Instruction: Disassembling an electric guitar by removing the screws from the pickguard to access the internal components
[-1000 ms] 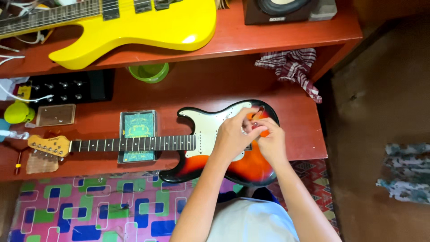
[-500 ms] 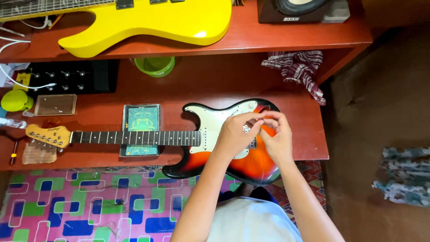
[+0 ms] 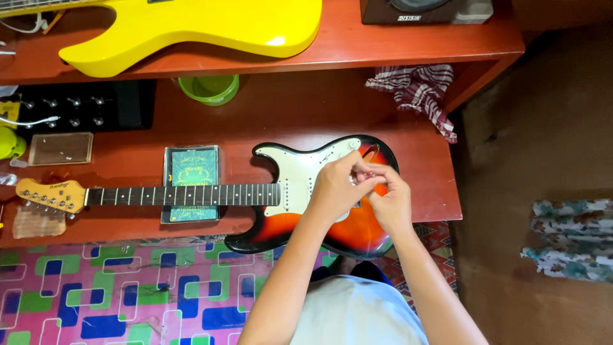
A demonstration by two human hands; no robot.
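Observation:
A sunburst electric guitar (image 3: 357,233) with a white pickguard (image 3: 294,176) lies flat on the red wooden bench (image 3: 268,121), its neck (image 3: 185,194) pointing left. Both hands meet over the bridge end of the body. My left hand (image 3: 335,188) rests on the pickguard's right part with fingers curled together. My right hand (image 3: 386,198) sits just right of it, fingertips pinched against the left hand's fingertips. What they pinch is too small to make out. The guitar's controls under the hands are hidden.
A yellow guitar (image 3: 191,29) lies on the upper shelf beside a dark speaker box (image 3: 424,9). On the bench are a green bowl (image 3: 209,88), a checked cloth (image 3: 415,92), a green box (image 3: 190,182) under the neck, and a black pedal board (image 3: 83,105). A patterned mat (image 3: 115,294) covers the floor.
Both hands stay at the guitar's bridge end, with the fingers shifting slightly as they work together. The view has drifted a little; the guitar itself has not moved.

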